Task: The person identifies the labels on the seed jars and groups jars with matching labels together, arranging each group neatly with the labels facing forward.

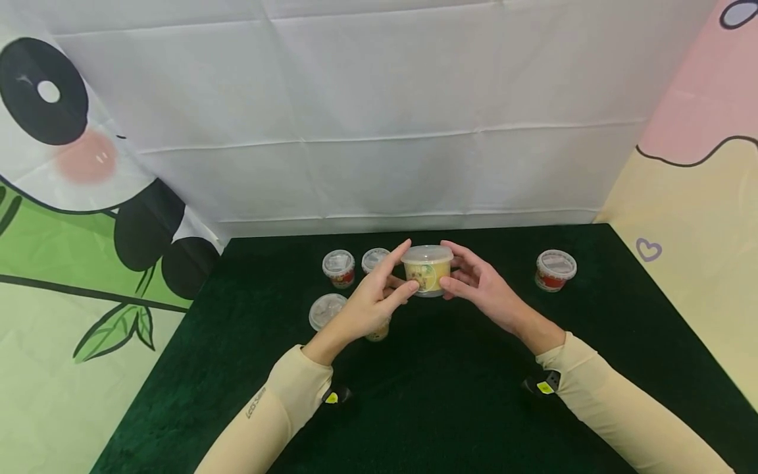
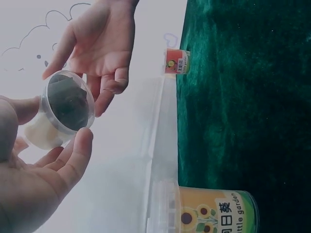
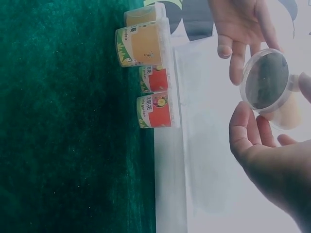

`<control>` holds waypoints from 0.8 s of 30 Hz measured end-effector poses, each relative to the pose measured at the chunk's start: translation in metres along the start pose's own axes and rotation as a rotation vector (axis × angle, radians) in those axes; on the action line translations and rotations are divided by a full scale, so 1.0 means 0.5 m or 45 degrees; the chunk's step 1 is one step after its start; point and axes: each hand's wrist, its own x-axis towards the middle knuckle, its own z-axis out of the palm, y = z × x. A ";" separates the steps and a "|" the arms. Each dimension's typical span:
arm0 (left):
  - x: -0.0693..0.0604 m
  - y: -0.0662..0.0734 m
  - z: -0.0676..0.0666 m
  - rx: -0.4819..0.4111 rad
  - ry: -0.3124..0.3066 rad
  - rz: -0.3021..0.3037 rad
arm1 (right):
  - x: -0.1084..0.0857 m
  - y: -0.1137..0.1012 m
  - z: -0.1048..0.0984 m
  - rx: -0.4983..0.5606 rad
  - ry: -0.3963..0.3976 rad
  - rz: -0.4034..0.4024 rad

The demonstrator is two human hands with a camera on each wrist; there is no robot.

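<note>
A lidded plastic cup with a yellow label (image 1: pixel 428 271) is held up over the dark green cloth, its lid upward. My left hand (image 1: pixel 374 299) grips its left side between thumb and fingers. From the other side my right hand (image 1: pixel 482 289) pinches it the same way. Both wrist views show the cup's dark round base (image 2: pixel 69 102) from below, with the left hand (image 2: pixel 46 170) and right hand (image 3: pixel 265 145) at opposite sides.
Left of the held cup stand red-labelled cups (image 1: pixel 341 279) and larger orange-labelled cups (image 3: pixel 141 44), partly behind my left hand. Another red cup (image 1: pixel 553 273) stands far right on the green cloth (image 1: pixel 450 408). A white curtain (image 1: pixel 379 131) hangs behind; printed panels flank the table.
</note>
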 end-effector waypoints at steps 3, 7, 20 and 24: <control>0.000 0.003 -0.003 0.011 0.017 0.018 | 0.000 0.003 -0.003 0.020 0.006 -0.031; -0.001 0.003 -0.007 0.009 0.022 0.002 | 0.000 0.003 -0.005 0.065 -0.013 -0.039; -0.005 0.000 -0.006 -0.003 -0.002 -0.026 | 0.001 -0.003 -0.001 -0.009 -0.023 -0.004; -0.005 0.000 -0.008 0.008 0.007 -0.003 | -0.001 -0.003 -0.004 -0.005 -0.020 0.013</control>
